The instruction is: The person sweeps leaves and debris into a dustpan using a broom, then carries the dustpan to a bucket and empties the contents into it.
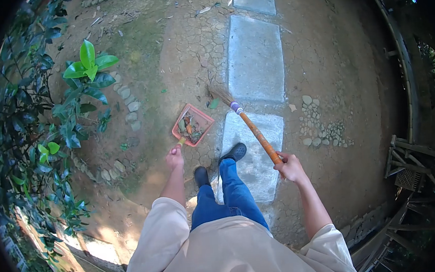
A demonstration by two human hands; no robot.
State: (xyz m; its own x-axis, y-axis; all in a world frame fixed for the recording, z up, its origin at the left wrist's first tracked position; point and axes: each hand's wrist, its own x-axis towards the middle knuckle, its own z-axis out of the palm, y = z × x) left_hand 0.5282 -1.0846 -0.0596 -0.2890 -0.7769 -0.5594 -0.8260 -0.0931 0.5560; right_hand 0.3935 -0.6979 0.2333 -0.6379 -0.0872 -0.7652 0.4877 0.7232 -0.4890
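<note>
Head cam, looking straight down: sweep-up in progress, collecting stage. Left hand [174, 158] has its fingers wrapped round the short handle of a red dustpan [192, 124], which sits tilted on the dirt path [180, 47] just ahead of the dark shoes [234, 151]. Pan's already got a small heap of dry brown leaves in it. Right hand [290, 167] is clamped on the orange handle of a broom [252, 131]; shaft runs up and left across a concrete paving slab [255, 59], purple binding at the neck, straw bristles fanned out right beside the pan's far corner. One green leaf [214, 104] lies between bristles and pan mouth.

Next move, I'd say: short flick w/ the broom toward the pan lip, pan held flat and steady so debris doesn't slip under the edge.

Textures: ground is cracked, dry clay w/ mossy green patches; slabs are pale, rough, rectangular. Rounded pebbles [318, 123] set in a cluster right of the slabs, and a stone border [125, 100] curves past glossy broad-leaved shrubs [84, 69]. Weathered timber frame far right.
</note>
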